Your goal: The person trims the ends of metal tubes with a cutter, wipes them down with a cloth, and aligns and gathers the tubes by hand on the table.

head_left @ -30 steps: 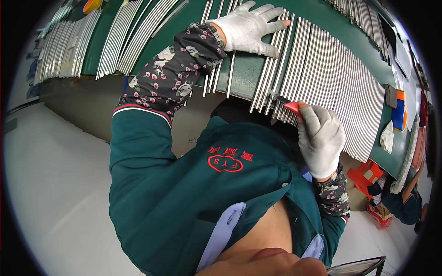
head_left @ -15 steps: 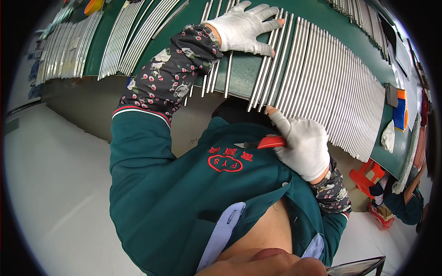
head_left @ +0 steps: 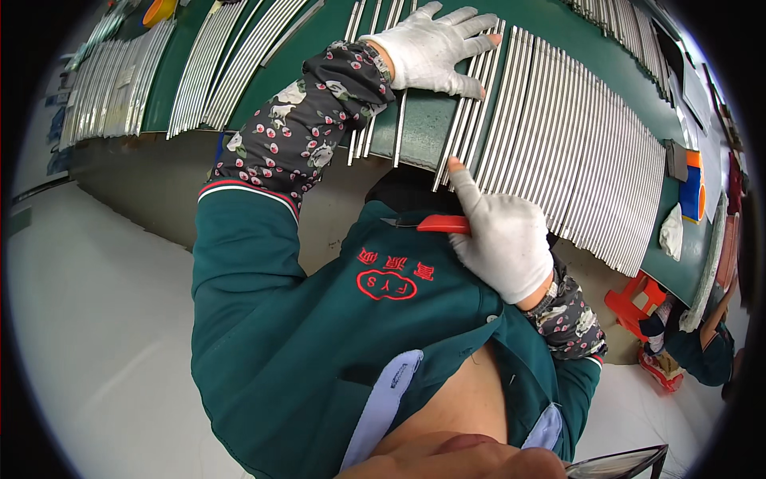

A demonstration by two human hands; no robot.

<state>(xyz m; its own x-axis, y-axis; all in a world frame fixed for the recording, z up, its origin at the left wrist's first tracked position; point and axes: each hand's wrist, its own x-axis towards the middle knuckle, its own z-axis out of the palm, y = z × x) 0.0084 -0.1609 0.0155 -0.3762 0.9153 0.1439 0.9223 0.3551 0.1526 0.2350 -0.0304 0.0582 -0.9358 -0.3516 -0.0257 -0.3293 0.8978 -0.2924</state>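
Observation:
My left hand point(head_left: 435, 54), in a white glove with some bare fingertips, lies with spread fingers over a few metal rods point(head_left: 472, 112) on the green table. My right hand point(head_left: 508, 246), also gloved, holds a red-handled knife point(head_left: 444, 224) against the palm, its blade pointing left over my shirt. The right index finger stretches out and touches the near ends of those rods. Just right of them lies a wide row of silvery rods point(head_left: 582, 152), side by side, their near ends past the table edge. Several spaced rods point(head_left: 399, 128) lie under and left of my left hand.
More rod bundles point(head_left: 203, 72) lie at the left, others point(head_left: 626, 40) at the far right. An orange-and-blue box point(head_left: 692, 188), a grey block point(head_left: 676, 161) and a crumpled white cloth point(head_left: 671, 233) sit at the table's right end. A red stool point(head_left: 630, 305) and another person point(head_left: 702, 347) are beyond.
My right hand, with the knife, has moved left and slightly forward. The few rods between my hands now lie closer together, with a gap to the wide row. My left hand has shifted slightly right.

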